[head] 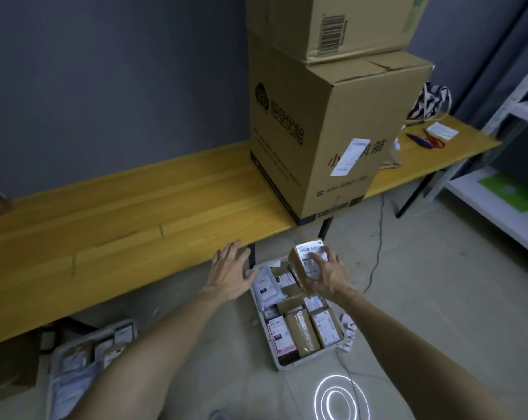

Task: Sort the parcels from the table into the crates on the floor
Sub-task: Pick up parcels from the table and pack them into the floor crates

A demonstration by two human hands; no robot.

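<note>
Bottom centre: bright ring-shaped light reflection on the grey concrete floor.
Lower left: light grey plastic crate with white mailers and labelled packets, partly hidden by the left forearm.
Centre: second grey plastic crate on the floor, packed with brown cardboard parcels and white poly mailers, labels up.
Right hand is above that crate's far end, fingers wrapped round a small brown cardboard parcel with a white barcode label. The parcel is tilted and clear of the contents below.
Left hand has fingers spread and straight, grasping nothing, at the near edge of the long yellow wooden table; contact with the table is unclear.
Upper centre: large brown cardboard box with black print on the table, a smaller brown cardboard box stacked on top.
Upper right: black-and-white striped bag at the table's far end, white metal shelf unit beside it.
</note>
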